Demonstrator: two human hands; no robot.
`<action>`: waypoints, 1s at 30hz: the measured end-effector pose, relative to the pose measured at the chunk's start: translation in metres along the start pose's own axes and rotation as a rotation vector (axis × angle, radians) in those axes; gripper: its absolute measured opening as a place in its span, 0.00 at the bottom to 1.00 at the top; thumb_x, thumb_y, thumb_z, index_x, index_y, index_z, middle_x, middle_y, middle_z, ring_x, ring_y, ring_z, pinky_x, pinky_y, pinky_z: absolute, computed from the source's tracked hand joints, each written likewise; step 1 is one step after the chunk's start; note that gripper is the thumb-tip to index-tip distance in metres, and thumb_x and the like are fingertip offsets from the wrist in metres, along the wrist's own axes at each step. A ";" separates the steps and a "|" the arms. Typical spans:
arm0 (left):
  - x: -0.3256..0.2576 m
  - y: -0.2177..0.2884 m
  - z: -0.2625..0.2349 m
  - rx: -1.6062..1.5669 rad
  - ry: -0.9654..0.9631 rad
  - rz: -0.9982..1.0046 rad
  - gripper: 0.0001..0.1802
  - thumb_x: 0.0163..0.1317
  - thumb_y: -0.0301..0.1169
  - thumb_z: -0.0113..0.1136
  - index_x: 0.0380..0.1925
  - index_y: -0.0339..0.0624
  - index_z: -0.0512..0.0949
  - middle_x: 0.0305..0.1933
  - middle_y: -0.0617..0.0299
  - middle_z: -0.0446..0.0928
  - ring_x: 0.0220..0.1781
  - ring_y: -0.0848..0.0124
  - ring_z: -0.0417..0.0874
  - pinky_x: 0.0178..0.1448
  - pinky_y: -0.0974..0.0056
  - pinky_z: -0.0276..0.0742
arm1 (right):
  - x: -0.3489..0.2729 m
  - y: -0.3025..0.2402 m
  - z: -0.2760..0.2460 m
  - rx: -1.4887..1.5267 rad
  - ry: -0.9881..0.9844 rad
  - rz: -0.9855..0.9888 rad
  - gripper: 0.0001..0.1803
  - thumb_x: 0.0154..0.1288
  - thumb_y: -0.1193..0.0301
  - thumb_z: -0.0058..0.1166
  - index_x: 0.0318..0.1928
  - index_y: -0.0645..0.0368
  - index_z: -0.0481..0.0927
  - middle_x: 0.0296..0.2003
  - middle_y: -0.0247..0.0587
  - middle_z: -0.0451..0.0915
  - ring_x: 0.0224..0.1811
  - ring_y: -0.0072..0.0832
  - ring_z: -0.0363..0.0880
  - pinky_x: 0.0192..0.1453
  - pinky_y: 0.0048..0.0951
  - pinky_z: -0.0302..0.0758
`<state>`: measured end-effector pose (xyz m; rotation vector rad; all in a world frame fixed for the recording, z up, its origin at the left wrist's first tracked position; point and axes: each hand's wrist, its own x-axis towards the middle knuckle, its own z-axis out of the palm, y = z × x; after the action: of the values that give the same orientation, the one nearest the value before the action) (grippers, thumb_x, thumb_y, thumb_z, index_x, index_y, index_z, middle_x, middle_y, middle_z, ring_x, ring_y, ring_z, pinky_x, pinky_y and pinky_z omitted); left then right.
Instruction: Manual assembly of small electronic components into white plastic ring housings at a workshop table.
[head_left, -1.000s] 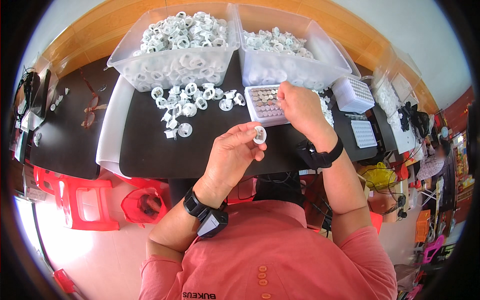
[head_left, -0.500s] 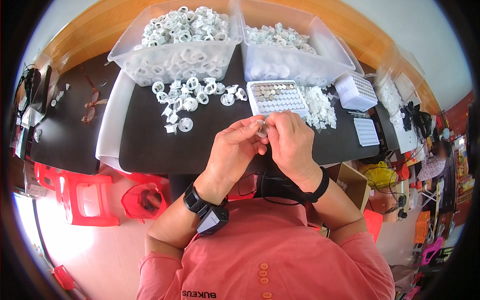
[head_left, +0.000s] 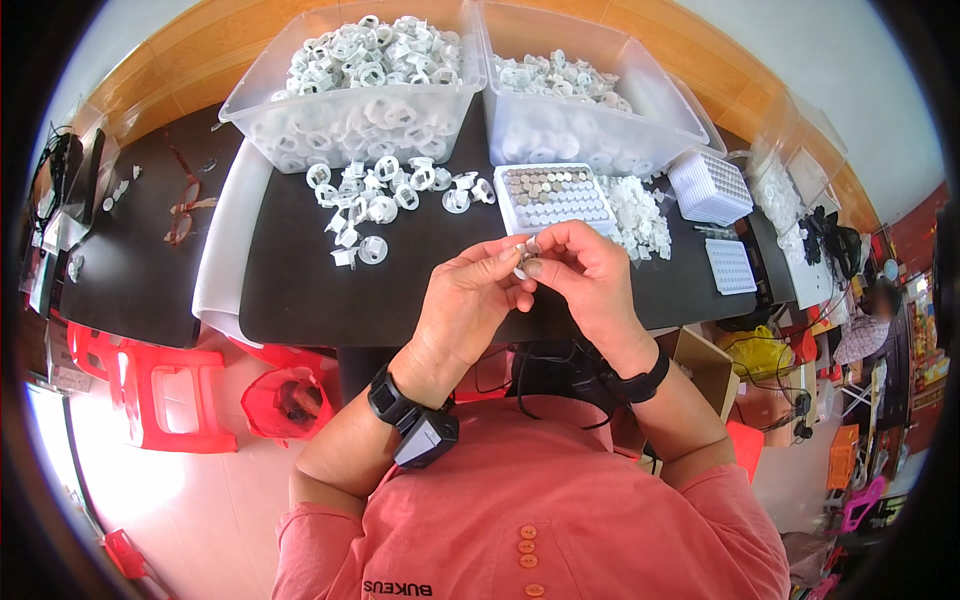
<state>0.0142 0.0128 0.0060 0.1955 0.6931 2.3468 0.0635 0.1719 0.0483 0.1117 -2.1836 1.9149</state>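
My left hand pinches a small white plastic part, mostly covered by the fingers. Against that same part, my right hand presses its thumb and forefinger; something small and greyish shows between the fingertips, too little to name. Just beyond the hands lies a white tray with round metallic button cells in its far rows. Loose white ring-shaped plastic parts are scattered on the dark table to the left, and a pile of small white pieces sits right of the tray.
Two clear plastic bins heaped with white parts stand at the back. Stacked white trays and a single tray are at the right. A rolled white sheet lies left. Red stools stand below.
My right hand has turned, its fingers now opened out more with thumb and forefinger at the part. The left hand keeps its hold in nearly the same place.
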 end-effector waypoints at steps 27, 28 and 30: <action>0.002 -0.001 -0.001 0.013 -0.016 -0.015 0.16 0.71 0.30 0.60 0.52 0.29 0.79 0.41 0.56 0.81 0.41 0.67 0.82 0.43 0.62 0.76 | -0.002 0.001 0.005 -0.545 0.109 -0.485 0.12 0.59 0.88 0.54 0.40 0.60 0.78 0.34 0.43 0.79 0.31 0.41 0.83 0.33 0.36 0.79; 0.001 0.000 -0.001 0.013 -0.015 -0.016 0.16 0.71 0.30 0.60 0.52 0.29 0.79 0.41 0.56 0.81 0.41 0.67 0.82 0.43 0.62 0.76 | -0.002 0.001 0.005 -0.564 0.104 -0.500 0.11 0.59 0.88 0.54 0.39 0.60 0.78 0.34 0.43 0.79 0.30 0.40 0.83 0.32 0.36 0.79; 0.001 0.000 0.000 0.021 -0.004 -0.024 0.16 0.72 0.31 0.60 0.52 0.29 0.79 0.41 0.56 0.81 0.40 0.67 0.82 0.42 0.61 0.76 | -0.001 0.002 0.006 -0.558 0.106 -0.504 0.10 0.59 0.88 0.54 0.38 0.61 0.78 0.33 0.43 0.79 0.30 0.41 0.83 0.32 0.36 0.79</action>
<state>0.0129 0.0136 0.0061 0.2003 0.7148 2.3166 0.0635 0.1664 0.0458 0.4033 -2.2502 0.9932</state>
